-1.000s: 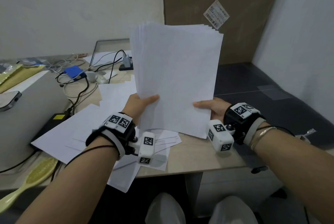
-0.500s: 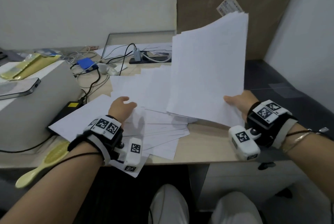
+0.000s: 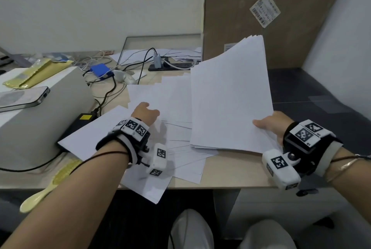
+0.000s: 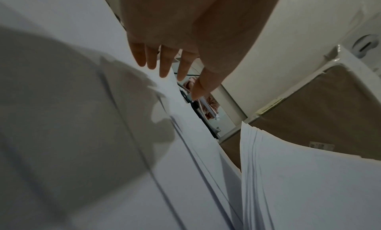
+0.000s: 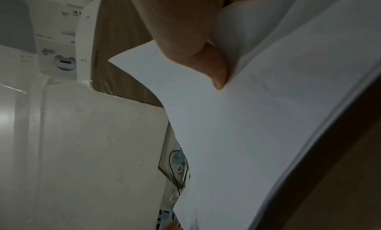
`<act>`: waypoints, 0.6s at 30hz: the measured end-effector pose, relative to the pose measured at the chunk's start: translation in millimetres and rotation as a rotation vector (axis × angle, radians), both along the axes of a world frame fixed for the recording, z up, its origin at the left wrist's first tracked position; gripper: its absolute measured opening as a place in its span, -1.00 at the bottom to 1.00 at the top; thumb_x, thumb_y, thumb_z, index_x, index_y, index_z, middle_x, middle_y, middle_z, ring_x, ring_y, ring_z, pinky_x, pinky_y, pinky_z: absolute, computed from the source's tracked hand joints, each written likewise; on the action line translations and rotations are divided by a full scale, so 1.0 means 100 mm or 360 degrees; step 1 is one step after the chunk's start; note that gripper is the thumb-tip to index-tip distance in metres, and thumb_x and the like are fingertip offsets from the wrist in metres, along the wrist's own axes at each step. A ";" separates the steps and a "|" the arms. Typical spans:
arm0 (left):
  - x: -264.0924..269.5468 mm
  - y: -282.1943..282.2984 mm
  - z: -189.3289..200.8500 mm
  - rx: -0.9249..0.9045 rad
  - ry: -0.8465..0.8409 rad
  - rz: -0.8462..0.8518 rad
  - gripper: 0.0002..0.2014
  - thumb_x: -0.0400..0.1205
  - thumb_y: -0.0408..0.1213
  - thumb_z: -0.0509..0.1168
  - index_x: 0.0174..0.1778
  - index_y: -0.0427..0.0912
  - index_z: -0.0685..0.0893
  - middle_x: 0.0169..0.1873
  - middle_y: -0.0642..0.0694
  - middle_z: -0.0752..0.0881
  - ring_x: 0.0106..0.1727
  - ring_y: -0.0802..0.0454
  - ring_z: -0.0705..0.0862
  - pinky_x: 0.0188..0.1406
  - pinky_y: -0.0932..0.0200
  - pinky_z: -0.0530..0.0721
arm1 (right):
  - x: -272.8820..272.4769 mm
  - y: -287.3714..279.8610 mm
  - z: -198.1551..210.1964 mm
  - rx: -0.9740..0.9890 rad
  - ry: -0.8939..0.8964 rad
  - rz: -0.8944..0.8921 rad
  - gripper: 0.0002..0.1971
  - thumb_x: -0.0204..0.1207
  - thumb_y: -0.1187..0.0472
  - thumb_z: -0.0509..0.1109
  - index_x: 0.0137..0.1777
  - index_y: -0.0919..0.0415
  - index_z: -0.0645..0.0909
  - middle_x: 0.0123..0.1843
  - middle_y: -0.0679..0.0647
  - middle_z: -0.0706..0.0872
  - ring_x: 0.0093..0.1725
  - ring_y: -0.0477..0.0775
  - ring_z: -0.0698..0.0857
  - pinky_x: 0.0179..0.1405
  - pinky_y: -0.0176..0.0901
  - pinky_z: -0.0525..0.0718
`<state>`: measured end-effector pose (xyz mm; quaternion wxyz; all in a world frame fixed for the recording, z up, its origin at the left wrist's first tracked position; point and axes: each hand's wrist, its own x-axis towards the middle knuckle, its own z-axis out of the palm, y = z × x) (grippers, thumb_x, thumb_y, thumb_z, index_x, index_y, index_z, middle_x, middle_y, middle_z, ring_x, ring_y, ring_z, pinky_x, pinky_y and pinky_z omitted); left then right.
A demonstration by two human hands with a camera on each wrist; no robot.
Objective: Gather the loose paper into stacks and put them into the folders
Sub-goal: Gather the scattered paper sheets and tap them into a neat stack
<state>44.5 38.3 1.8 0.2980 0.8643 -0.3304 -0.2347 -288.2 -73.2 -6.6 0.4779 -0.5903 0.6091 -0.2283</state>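
Looking down from the head view, we see our right hand (image 3: 271,126) pinching the paper stack (image 3: 230,104) at its near corner, tilted up above the desk (image 3: 230,170); our left hand (image 3: 146,114) hovers over loose sheets (image 3: 170,104). From the left wrist, the fingers (image 4: 164,62) stretch straight, holding nothing. From the right wrist, the thumb (image 5: 214,70) presses the stack.
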 end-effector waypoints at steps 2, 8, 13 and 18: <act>-0.03 -0.12 0.02 0.0002 0.0028 -0.0039 -0.38 0.62 -0.21 0.29 0.61 -0.21 0.28 0.54 -0.21 0.40 0.50 -0.20 0.43 0.42 0.01 0.43 | 0.00 -0.08 -0.01 0.0022 0.0015 0.0001 -0.61 0.49 0.29 0.44 0.30 0.39 0.58 0.20 0.25 0.73 0.21 0.32 0.68 0.39 0.24 0.53; -0.06 -0.51 -0.02 0.0137 0.0004 -0.0093 -0.22 0.54 -0.05 0.39 0.62 -0.22 0.22 0.55 -0.22 0.38 0.53 -0.23 0.40 0.48 -0.08 0.41 | -0.05 -0.36 -0.11 0.0012 0.0148 -0.0012 -0.55 0.41 0.22 0.49 0.27 0.41 0.57 0.18 0.27 0.73 0.19 0.33 0.69 0.36 0.26 0.56; -0.05 -0.74 0.01 0.0250 -0.0003 0.0038 -0.13 0.42 0.05 0.46 0.55 -0.25 0.25 0.39 -0.27 0.47 0.34 -0.27 0.52 0.34 -0.11 0.53 | -0.04 -0.39 -0.11 0.0046 0.0263 0.0010 -0.60 0.45 0.27 0.46 0.23 0.48 0.57 0.17 0.33 0.73 0.18 0.36 0.69 0.34 0.26 0.57; -0.04 -0.85 0.10 0.0225 0.0212 0.0009 -0.40 0.53 -0.07 0.44 0.35 -0.40 0.48 -0.04 -0.21 0.57 -0.31 -0.06 0.54 -0.32 0.12 0.49 | -0.03 -0.39 -0.18 0.0071 0.0296 0.0009 -0.68 0.48 0.33 0.45 0.20 0.47 0.58 0.20 0.33 0.71 0.20 0.36 0.67 0.38 0.21 0.53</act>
